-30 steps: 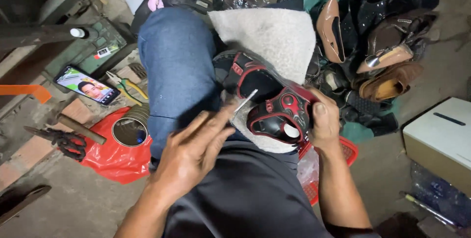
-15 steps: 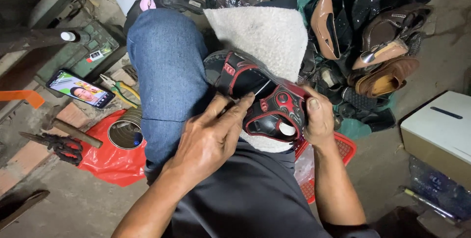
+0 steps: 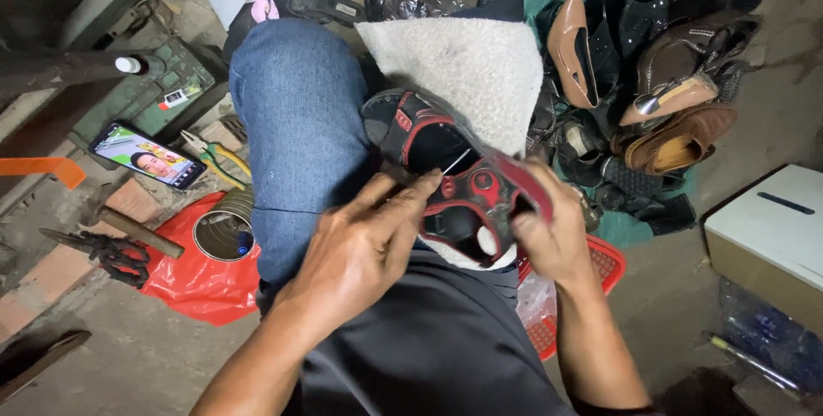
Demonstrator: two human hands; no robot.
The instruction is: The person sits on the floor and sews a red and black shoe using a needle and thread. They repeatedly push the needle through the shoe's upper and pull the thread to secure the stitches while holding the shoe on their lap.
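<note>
A black and red sandal (image 3: 446,180) lies across my lap on a cream fleece pad (image 3: 467,69). My right hand (image 3: 553,240) grips the sandal's near end from the right side. My left hand (image 3: 364,253) is at the sandal's left edge, fingers pinched on a thin metal needle (image 3: 456,161) that points up and right across the straps. My knee in blue jeans (image 3: 296,124) rises to the left of the sandal.
A pile of worn shoes (image 3: 660,90) lies on a green cloth at upper right. A white box (image 3: 767,232) stands at right, a red basket (image 3: 591,287) under my right arm. At left are a phone (image 3: 147,156), pliers (image 3: 214,154), an open tin (image 3: 221,234) on red plastic and scissors (image 3: 107,253).
My left hand has moved in from below the sandal up to its left edge, bringing the needle against the straps. My right hand has kept its hold, tilting the sandal slightly.
</note>
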